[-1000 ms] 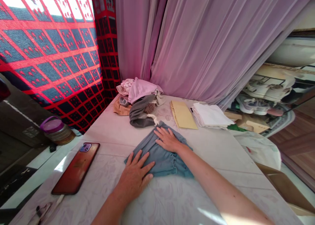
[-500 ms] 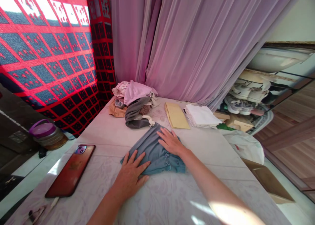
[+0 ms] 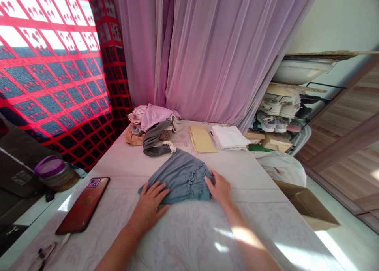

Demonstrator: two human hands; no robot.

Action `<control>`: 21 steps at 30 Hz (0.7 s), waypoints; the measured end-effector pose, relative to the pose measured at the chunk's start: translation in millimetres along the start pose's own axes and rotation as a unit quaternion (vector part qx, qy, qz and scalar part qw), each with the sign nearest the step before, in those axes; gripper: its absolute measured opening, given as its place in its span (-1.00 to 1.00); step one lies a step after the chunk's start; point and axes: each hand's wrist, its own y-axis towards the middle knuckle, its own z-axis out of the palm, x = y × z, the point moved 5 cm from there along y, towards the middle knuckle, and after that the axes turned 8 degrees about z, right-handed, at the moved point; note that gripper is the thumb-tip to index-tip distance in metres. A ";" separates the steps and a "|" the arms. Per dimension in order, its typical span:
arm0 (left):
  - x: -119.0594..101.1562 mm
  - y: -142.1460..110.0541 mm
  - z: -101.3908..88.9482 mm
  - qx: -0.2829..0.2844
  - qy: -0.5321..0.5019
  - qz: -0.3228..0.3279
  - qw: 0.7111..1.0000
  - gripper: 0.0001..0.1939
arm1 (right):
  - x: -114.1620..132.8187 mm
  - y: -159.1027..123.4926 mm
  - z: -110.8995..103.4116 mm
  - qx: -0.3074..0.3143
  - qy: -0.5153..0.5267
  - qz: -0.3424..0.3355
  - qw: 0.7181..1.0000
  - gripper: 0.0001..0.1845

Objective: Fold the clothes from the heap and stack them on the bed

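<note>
A blue-grey cloth garment (image 3: pixel 177 178) with a ruffled hem lies folded on the pale patterned tabletop (image 3: pixel 189 235). My left hand (image 3: pixel 148 207) rests flat on its lower left part, fingers spread. My right hand (image 3: pixel 219 188) touches its right edge, fingertips at the hem. Beyond the garment, a heap of mixed clothes (image 3: pixel 151 129) includes a grey piece with a white drawstring (image 3: pixel 155 143). To the right of the heap lie a flat yellow folded item (image 3: pixel 201 139) and a stack of folded white cloth (image 3: pixel 228 137).
A phone in a red case (image 3: pixel 83 205) lies near the table's left edge, and a purple-lidded jar (image 3: pixel 51 173) stands lower down beyond it. A white bag (image 3: pixel 281 168) and a cardboard box (image 3: pixel 308 206) sit past the right edge. Curtains (image 3: pixel 207 53) hang behind.
My right hand has slid from the top of the garment to its right edge. The garment lies wider, its ruffled hem more visible. The whole view has shifted as my head moved.
</note>
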 end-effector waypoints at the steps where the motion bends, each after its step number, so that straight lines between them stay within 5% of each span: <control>1: -6.8 4.3 -1.0 0.001 -0.001 0.007 1.000 -0.51 | 0.0 -6.5 2.1 -0.006 -0.002 -0.009 1.000 -0.43; 7: -46.4 47.1 1.6 0.025 -0.038 -0.016 0.999 -0.50 | 9.0 -9.8 6.6 0.003 0.065 -0.015 0.998 -0.45; 12: -53.4 58.2 9.7 0.009 -0.113 -0.060 0.992 -0.77 | -8.8 0.8 3.6 0.052 0.129 0.020 0.990 -0.45; 17: -62.8 43.8 14.9 -0.038 -0.115 -0.069 0.990 -0.74 | -19.0 -8.8 -7.9 -0.044 0.134 -0.049 0.989 -0.53; 21: -63.3 36.3 14.3 -0.094 -0.134 -0.092 0.982 -0.75 | 0.1 -29.4 -26.4 -0.104 0.174 -0.153 0.967 -0.68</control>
